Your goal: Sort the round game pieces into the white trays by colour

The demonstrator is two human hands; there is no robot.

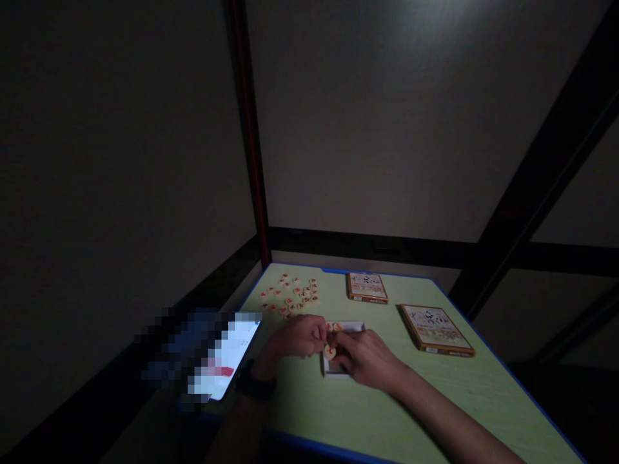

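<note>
Left grip [300, 335]: fingers curled inward, tips at the left edge of the white tray; I cannot tell whether they pinch a piece.
Right grip [368, 357]: reaches over the white tray from the right, thumb and fingers bent toward the marked piece; whether they close on it or only hover beside it, I cannot tell.
White tray [337, 375]: shallow and open-topped, on the bench [309, 412] in front of the person, partly hidden by the right hand.
Marked piece [329, 352]: a pale round disc with a red character, face up, between the two hands at the tray's left side; whether it is held or lying is unclear.
Tray pieces [337, 327]: two pale discs with red marks, side by side near the far left corner of the tray.
Loose pieces [289, 301]: many pale discs spread over the far left part of the bench, some marked red, some dark; several on the right of the group crowd close together.
Flat boxes: a far box [367, 287] lies beyond the tray, and a near box [436, 327] lies to the right; both have brown edges and printed lids.
Screen [242, 348]: lit, at the bench's left edge, partly pixelated, showing a red patch.
Wristband [256, 380]: dark, on the left wrist.
Bench: pale green top, blue edging, set against dim wall panels [372, 129].
</note>
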